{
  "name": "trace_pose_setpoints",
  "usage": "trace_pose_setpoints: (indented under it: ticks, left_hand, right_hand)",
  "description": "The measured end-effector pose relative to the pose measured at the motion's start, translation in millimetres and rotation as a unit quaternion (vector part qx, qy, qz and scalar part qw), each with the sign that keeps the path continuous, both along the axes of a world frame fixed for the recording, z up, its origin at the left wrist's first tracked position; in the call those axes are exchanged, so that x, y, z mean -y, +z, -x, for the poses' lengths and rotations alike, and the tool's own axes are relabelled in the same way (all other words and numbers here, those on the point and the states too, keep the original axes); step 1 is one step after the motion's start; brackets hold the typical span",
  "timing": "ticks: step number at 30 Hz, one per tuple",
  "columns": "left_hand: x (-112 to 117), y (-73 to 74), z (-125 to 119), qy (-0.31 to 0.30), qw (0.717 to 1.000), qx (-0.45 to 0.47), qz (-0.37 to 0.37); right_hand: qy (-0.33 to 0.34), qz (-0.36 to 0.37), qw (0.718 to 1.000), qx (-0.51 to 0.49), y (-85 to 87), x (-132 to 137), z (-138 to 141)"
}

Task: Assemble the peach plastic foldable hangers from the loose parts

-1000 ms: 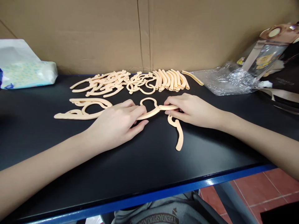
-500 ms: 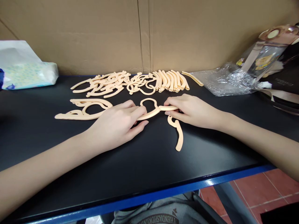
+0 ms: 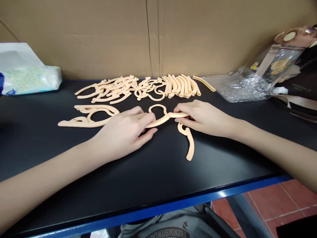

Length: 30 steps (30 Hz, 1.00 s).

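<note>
My left hand [image 3: 125,132] and my right hand [image 3: 201,116] both grip one peach plastic hanger piece [image 3: 162,116], which has a round hook loop and lies on the black table [image 3: 153,178]. The left fingers pinch its left arm, the right fingers its right end. A loose curved peach piece [image 3: 188,142] lies just below my right hand. Left of my left hand sit a few assembled peach hanger parts [image 3: 86,115]. A pile of several more peach parts [image 3: 138,87] lies at the back, against the cardboard.
A cardboard wall [image 3: 158,36] closes the back. A tissue pack [image 3: 27,77] lies at far left. Crumpled clear plastic bags [image 3: 240,86] and packaged goods [image 3: 284,62] sit at the right. The table's blue front edge [image 3: 173,205] runs above red floor tiles [image 3: 272,205].
</note>
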<state>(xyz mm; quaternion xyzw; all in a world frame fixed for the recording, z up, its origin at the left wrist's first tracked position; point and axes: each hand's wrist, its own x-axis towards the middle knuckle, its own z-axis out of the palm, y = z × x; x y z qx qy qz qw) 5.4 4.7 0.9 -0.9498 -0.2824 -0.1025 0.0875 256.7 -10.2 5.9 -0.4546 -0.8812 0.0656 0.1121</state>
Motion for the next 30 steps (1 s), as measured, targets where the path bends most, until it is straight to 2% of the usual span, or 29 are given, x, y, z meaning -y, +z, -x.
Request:
trace_pose_setpoints:
  ticks: [9, 30]
  left_hand:
    - [2.1, 1.9, 0.1, 0.010, 1.000, -0.008, 0.010]
    - [0.7, -0.6, 1.0, -0.010, 1.000, 0.006, -0.003]
  right_hand:
    - [0.000, -0.001, 1.000, -0.001, 0.1, 0.4, -0.6]
    - [0.014, -0.023, 1.000, 0.012, -3.7, 0.4, -1.2]
